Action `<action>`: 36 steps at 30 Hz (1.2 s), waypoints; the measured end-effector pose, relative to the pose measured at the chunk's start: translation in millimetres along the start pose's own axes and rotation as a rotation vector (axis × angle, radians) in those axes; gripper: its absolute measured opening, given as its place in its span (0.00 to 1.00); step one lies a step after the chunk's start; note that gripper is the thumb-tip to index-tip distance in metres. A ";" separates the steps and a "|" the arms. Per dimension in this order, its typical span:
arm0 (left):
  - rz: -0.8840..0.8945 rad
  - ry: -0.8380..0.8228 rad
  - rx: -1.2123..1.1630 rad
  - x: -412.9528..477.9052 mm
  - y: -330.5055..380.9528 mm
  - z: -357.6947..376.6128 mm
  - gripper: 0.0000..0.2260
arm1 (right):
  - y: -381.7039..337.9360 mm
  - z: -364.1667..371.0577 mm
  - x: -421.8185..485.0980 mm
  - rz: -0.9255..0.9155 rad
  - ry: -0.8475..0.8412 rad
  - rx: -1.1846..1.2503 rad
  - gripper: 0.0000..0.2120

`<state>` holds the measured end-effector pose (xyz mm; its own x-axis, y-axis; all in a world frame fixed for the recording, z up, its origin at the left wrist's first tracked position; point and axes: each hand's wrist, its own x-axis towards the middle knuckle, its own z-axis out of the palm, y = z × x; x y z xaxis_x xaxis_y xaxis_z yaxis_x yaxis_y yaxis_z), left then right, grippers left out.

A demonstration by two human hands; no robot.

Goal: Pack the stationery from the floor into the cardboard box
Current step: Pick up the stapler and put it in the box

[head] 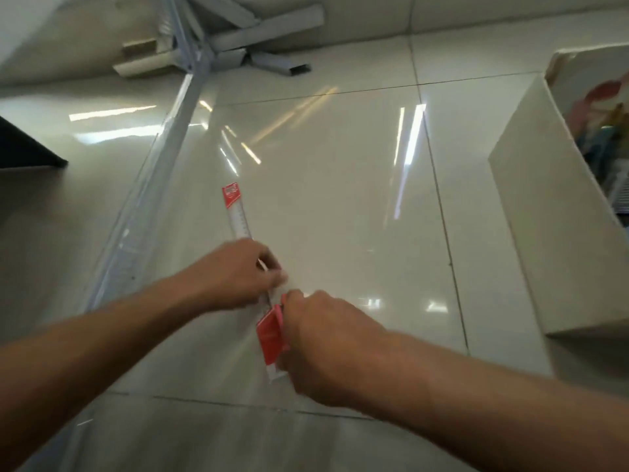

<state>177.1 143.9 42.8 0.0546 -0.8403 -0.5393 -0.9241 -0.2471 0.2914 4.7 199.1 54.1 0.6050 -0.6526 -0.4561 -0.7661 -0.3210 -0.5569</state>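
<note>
Ruler (238, 216) on the floor: left hand (235, 274) pinches its middle, right hand (316, 338) grips its red end.

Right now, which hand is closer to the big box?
The right hand. It grips the near red end of the ruler, on the side toward the cardboard box. The left hand pinches the ruler's middle, farther away.

The ruler (241, 221) is clear with fine dark marks and a red label at each end. The floor (340, 185) is glossy pale cream tile with thin dark seams. The box (551, 240) is off-white, with pink, yellow and teal items inside. The metal frame (190, 80) is light grey.
</note>
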 end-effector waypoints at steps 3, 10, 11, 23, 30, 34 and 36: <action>-0.036 -0.024 -0.086 -26.7 -7.7 27.2 0.09 | -2.5 18.4 5.9 0.081 0.114 0.111 0.29; -0.092 0.042 -0.253 -30.7 4.1 33.0 0.08 | -0.6 27.4 14.3 0.156 0.184 0.174 0.22; -0.089 0.055 -0.253 -29.2 9.0 29.5 0.07 | 2.3 20.5 13.9 0.167 0.185 0.199 0.21; 0.306 0.020 -0.960 -0.5 194.1 -103.9 0.10 | 82.7 -199.1 -61.3 0.117 0.522 0.402 0.16; 0.631 -0.141 -0.947 5.5 339.8 -92.4 0.11 | 160.9 -263.1 -175.6 0.328 0.721 0.576 0.09; 0.943 0.059 -0.311 20.3 395.5 -51.6 0.15 | 203.2 -255.3 -219.0 0.590 0.777 0.236 0.04; 1.035 0.172 0.029 24.4 417.8 -27.4 0.13 | 219.9 -242.1 -224.6 0.709 0.735 0.106 0.05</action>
<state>-197.3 6.9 173.0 -0.7166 -0.6925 0.0830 -0.5588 0.6412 0.5260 -352.2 108.9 202.1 -0.2896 -0.9390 -0.1857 -0.8509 0.3414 -0.3992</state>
